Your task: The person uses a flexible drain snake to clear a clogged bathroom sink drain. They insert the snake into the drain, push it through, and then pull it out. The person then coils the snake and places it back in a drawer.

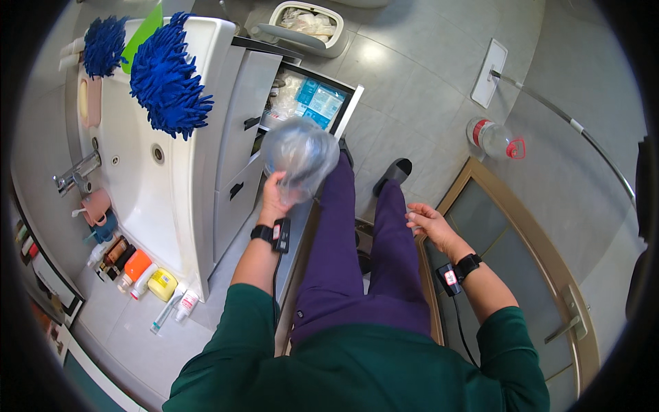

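Note:
My left hand (275,197) grips a crumpled clear plastic bag (301,154), held up in front of the white sink cabinet (237,130). Just behind the bag an open drawer (312,99) shows blue and white packets. My right hand (430,223) hangs open and empty beside my right thigh, close to a wooden door frame (480,180). Both wrists carry black bands with small devices and cables.
Two blue shaggy mitts (165,79) lie over the white washbasin (141,192). Bottles and tubes (147,278) stand on the counter at left. A flat mop (491,72), a clear bottle with red cap (494,137) and a white bin (305,27) stand on the tiled floor.

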Demonstrator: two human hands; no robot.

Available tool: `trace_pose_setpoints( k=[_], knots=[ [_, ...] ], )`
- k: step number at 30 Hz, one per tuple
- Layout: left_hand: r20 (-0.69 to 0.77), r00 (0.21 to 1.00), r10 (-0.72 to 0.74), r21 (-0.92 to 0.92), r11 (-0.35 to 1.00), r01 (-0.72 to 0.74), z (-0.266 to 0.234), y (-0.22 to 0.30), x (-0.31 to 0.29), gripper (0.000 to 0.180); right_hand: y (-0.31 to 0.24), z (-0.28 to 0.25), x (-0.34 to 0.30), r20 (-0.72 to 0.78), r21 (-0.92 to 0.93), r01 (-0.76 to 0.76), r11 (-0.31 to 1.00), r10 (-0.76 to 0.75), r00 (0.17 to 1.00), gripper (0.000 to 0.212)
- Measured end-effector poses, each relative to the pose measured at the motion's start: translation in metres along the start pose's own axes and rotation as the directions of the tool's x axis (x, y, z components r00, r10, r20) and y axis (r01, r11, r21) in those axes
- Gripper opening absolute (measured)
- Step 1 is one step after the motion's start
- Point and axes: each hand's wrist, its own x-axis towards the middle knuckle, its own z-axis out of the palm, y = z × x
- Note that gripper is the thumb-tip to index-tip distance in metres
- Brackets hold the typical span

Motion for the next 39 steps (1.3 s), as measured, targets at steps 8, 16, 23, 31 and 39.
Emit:
trace_pose_setpoints(
  k=[8,16,23,31,39],
  knots=[
    [0.065,0.985,-0.159,-0.113,0.98,0.165,-0.045,-0.04,-0.068,0.042,-0.12,0.054,0.104,0.267,-0.664,0.539,0.517,-0.509,0.818,0.043],
    [0.071,0.98,-0.187,-0.318,0.927,0.2,-0.072,-0.069,-0.087,0.04,-0.253,0.185,0.236,0.661,-0.708,0.451,-0.543,-0.285,0.694,0.052],
    [0.027,0.987,-0.159,-0.347,0.925,0.158,-0.082,-0.075,-0.093,0.036,-0.228,0.203,0.273,0.54,-0.61,0.207,-0.765,-0.21,0.815,0.027],
    [0.089,0.988,-0.124,-0.36,0.921,0.148,-0.066,-0.063,-0.089,0.038,-0.244,0.17,0.208,0.591,-0.678,0.356,-0.643,-0.189,0.784,0.023],
    [-0.018,0.992,-0.122,-0.241,0.964,0.114,-0.041,-0.048,-0.085,0.039,-0.238,-0.007,0.117,-0.003,-0.607,0.598,0.523,-0.755,0.656,0.035]
  ],
)
